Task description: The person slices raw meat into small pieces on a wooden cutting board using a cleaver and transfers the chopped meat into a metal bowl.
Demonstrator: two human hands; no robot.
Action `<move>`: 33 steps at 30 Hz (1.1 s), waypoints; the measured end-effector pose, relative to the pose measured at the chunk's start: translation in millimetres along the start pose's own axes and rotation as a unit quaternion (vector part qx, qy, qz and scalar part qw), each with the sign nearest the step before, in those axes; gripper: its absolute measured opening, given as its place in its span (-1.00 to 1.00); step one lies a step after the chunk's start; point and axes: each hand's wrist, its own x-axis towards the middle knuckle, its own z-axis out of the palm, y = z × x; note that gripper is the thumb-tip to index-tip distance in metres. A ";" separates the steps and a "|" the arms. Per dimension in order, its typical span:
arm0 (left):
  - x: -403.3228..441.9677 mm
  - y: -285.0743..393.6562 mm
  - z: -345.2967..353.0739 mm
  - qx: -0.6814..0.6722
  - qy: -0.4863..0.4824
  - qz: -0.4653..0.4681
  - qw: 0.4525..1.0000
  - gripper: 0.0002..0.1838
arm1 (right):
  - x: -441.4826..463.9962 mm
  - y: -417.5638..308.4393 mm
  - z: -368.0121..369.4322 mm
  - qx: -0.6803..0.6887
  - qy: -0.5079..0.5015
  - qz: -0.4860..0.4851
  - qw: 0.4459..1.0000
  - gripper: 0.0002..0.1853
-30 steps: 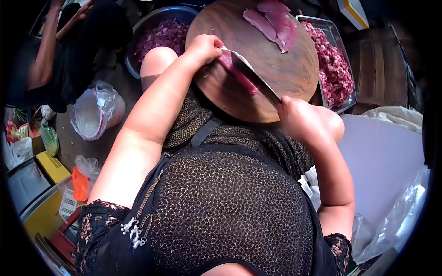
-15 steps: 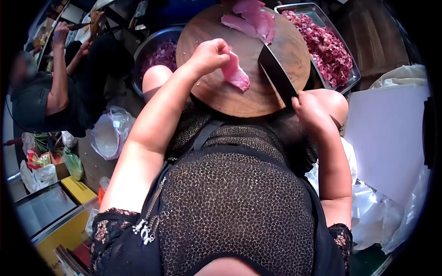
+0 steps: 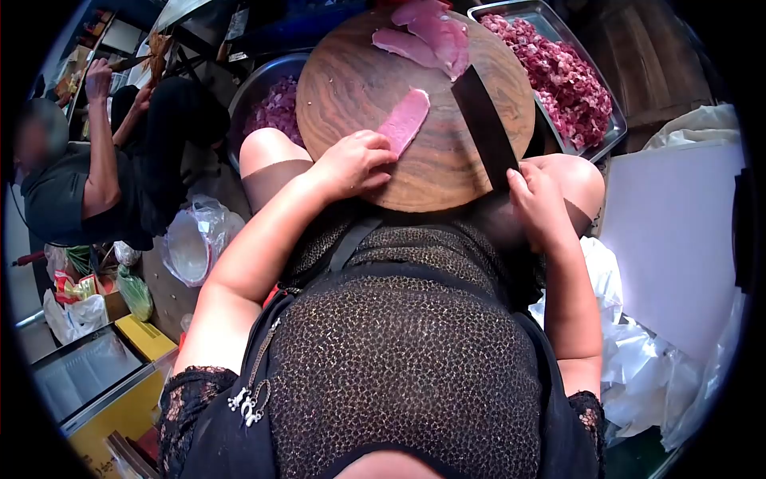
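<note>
A round wooden chopping board (image 3: pixel 343 80) rests in front of my knees. On it lies a pink piece of meat (image 3: pixel 407 118), slanting up and to the right. The fingers of my left hand (image 3: pixel 356 163) are at its lower end, bent and touching it. My right hand (image 3: pixel 540 199) is closed round the handle of a wide dark cleaver (image 3: pixel 484 124), whose blade reaches over the right part of the board. Near the blade's tip, at the board's far edge, are more flat meat slices (image 3: pixel 431 36).
A metal tray of chopped meat (image 3: pixel 558 80) stands right of the board, and a metal bowl of meat (image 3: pixel 271 104) stands left. Another person (image 3: pixel 80 184) sits at the far left near a plastic-lined bucket (image 3: pixel 190 246). A pale panel (image 3: pixel 666 231) is at the right.
The meat piece, raised in my left hand before, now lies on the board. My left hand has come down and toward me. The cleaver has moved from the piece to the right.
</note>
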 end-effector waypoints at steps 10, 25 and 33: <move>73.1 -26.3 36.6 0.069 0.216 0.021 0.974 -0.86 | 51.3 -20.6 41.0 -0.311 0.108 -0.297 0.896 -0.85; 74.6 -33.8 43.3 -0.010 0.183 -0.035 0.982 -0.74 | 128.6 -55.6 58.3 -0.314 -0.007 -0.210 0.926 -0.86; 67.6 -27.6 52.4 0.011 0.148 -0.097 0.984 -0.67 | 69.7 -33.3 30.6 -0.300 0.022 -0.258 0.918 -0.82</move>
